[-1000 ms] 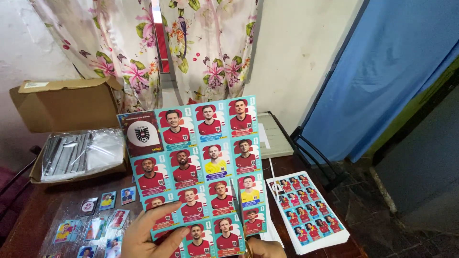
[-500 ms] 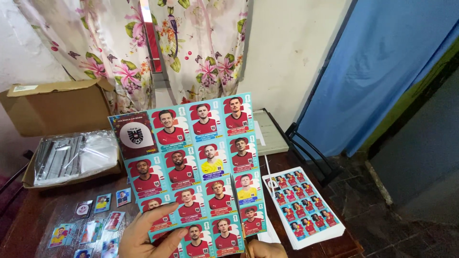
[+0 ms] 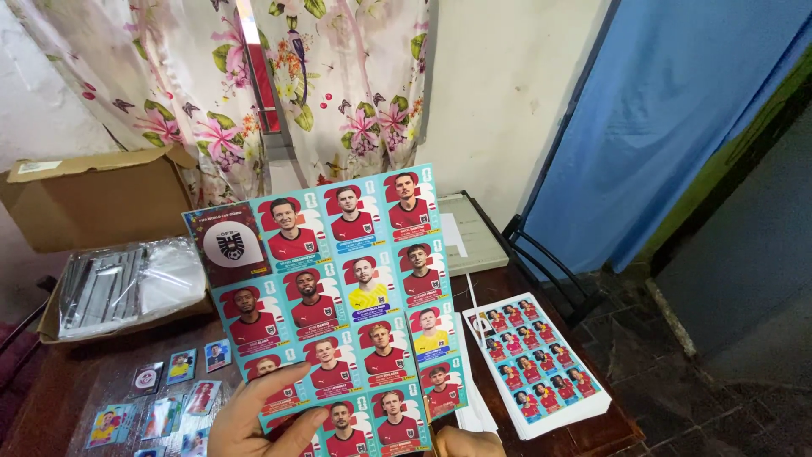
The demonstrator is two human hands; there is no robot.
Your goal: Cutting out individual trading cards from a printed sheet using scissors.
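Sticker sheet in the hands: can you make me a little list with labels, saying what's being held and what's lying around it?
Held thing: sticker sheet, teal, rows of portrait stickers in red shirts, one crest sticker at top left
Left hand: fingers on the sheet's lower left
Right hand: at the sheet's bottom edge, mostly out of view
Right of it: stack of sticker sheets on the wooden table
Left of it: loose stickers, open cardboard box
Behind: floral curtain

Floral curtains (image 3: 321,85) over a bright window, off-white plaster wall (image 3: 499,101), blue fabric panel (image 3: 677,110) at right, dark wooden table (image 3: 76,381), black metal chair frame (image 3: 541,262) beside it, rough dark floor (image 3: 719,406), dim daylight.
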